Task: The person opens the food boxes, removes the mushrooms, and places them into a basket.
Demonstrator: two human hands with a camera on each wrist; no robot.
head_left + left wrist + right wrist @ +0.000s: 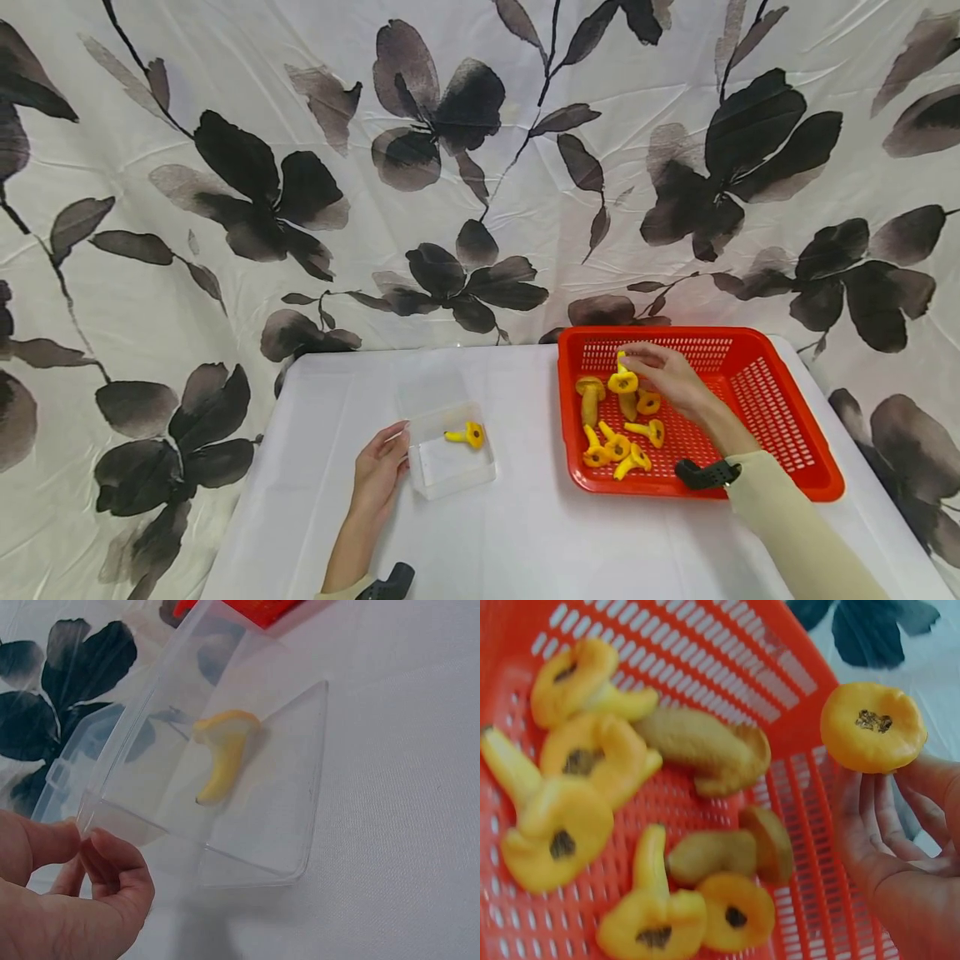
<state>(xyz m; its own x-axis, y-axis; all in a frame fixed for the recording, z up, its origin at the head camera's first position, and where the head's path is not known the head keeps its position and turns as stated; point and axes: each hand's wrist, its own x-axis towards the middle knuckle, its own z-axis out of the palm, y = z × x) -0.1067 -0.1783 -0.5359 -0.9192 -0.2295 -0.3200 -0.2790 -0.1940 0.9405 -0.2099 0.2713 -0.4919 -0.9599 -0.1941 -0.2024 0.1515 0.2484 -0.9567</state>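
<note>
My left hand point(381, 468) pinches the left wall of a clear plastic box point(452, 483) between thumb and fingers. Inside the box lies one yellow mushroom point(471, 434), seen through the wall in the left wrist view. Over the red basket point(780, 400), my right hand point(667, 379) holds another yellow mushroom point(873, 727) by its stem, cap facing the right wrist camera. Below it in the basket lie several yellow mushrooms point(559, 832) with dark cap centres. Two brownish mushrooms point(705, 746) with thick stems are among them.
A clear lid point(71, 780) is attached behind the box. The white-covered table point(525, 542) holds box and basket. Behind it hangs a floral cloth point(465, 208). The basket's raised red rim point(566, 417) stands between the box and the mushrooms.
</note>
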